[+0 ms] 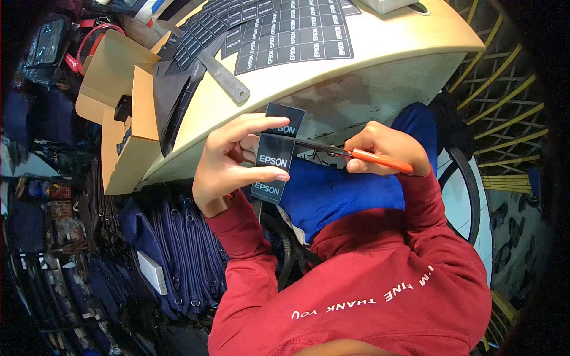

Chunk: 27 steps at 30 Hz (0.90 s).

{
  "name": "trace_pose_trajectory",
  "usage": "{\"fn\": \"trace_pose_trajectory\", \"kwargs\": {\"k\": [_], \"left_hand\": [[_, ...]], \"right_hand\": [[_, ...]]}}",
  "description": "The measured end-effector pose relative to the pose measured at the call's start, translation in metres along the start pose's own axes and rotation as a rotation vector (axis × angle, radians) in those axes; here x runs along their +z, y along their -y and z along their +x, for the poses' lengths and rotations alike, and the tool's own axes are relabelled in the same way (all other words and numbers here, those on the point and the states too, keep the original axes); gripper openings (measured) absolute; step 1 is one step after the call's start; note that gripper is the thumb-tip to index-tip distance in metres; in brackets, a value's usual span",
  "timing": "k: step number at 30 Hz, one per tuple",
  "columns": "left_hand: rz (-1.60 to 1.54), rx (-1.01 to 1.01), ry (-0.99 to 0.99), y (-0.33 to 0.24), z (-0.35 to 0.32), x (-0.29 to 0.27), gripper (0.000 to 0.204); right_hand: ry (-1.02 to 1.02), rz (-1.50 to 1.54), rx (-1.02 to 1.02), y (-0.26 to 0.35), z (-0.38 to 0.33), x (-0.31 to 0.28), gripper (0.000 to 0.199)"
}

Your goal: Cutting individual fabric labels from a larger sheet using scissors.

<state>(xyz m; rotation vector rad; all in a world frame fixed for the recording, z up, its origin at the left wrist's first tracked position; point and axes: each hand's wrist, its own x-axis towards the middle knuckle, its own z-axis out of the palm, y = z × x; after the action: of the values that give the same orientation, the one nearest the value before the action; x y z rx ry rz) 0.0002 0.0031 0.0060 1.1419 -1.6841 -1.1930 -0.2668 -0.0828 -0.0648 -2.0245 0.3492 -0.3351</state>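
The left hand (228,160) pinches a narrow black strip of printed labels (274,153) between the thumb below and the fingers above, holding it upright just in front of the rounded edge of the pale wooden table (415,41). The right hand (386,148) is closed around the orange handles of a pair of scissors (356,155), whose dark blades point left and meet the strip at its right edge, about midway up. Both hands come out of red sleeves (249,261) and hover over a blue cloth (338,190) that lies below the table's edge, across the person's lap.

On the table, just beyond the strip, a flat grey metal ruler (222,74) lies slantwise with its rounded end toward the table's edge. Past the ruler, large black sheets of uncut labels (285,29) in rows cover the far part of the tabletop. To the left of the table, touching its side, stands an open brown cardboard box (127,118). Below the table on the left, a stack of dark blue bags (178,249) rests on the floor.
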Motion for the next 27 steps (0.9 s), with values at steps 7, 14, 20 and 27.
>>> {"fn": "trace_pose_trajectory", "kwargs": {"k": [7,14,20,27], "left_hand": [[0.063,0.038,-0.038,0.002,0.002,-0.001,0.066],[0.113,0.004,-0.11,0.003,0.0,-0.004,0.068],[0.02,0.052,-0.117,0.0,0.011,0.011,0.067],[-0.069,0.024,0.09,0.005,0.022,0.029,0.063]], "right_hand": [[-0.026,-0.058,0.007,0.005,0.001,-0.001,0.053],[-0.13,-0.166,0.169,-0.004,0.0,-0.002,0.051],[-0.573,0.144,0.219,-0.015,0.007,0.004,0.036],[-0.777,0.581,0.016,0.03,0.019,0.018,0.016]]}}
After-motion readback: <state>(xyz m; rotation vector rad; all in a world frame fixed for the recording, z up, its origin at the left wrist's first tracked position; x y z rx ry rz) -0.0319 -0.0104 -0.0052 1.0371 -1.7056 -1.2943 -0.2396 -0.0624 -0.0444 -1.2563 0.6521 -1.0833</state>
